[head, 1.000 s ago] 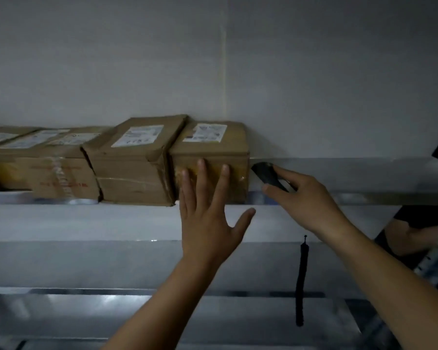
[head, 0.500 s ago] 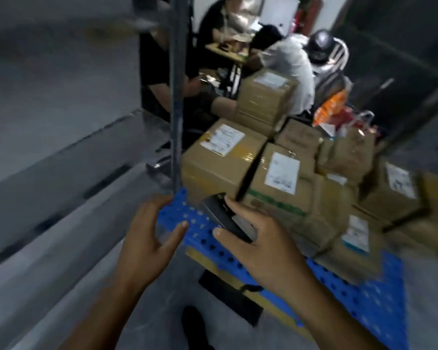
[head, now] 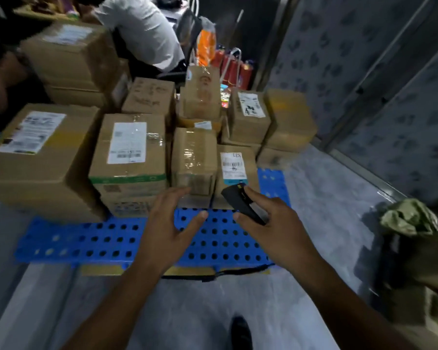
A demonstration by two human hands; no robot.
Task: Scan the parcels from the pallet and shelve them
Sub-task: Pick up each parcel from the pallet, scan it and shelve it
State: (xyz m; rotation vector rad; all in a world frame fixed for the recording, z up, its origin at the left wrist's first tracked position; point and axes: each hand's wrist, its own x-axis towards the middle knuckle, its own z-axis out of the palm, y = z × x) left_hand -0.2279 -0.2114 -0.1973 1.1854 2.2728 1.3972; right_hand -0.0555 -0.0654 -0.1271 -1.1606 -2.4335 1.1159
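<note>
While the right hand (head: 276, 233) clamps its grip on the black scanner (head: 240, 201), the left hand (head: 165, 231) hovers with grip apart over the blue pallet (head: 99, 245), near the stacked parcels (head: 129, 147).

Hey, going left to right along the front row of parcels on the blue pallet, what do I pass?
Large white-labelled box → green-striped box → plain taped box → small barcode-labelled box, just behind the scanner held in the right hand.
</note>
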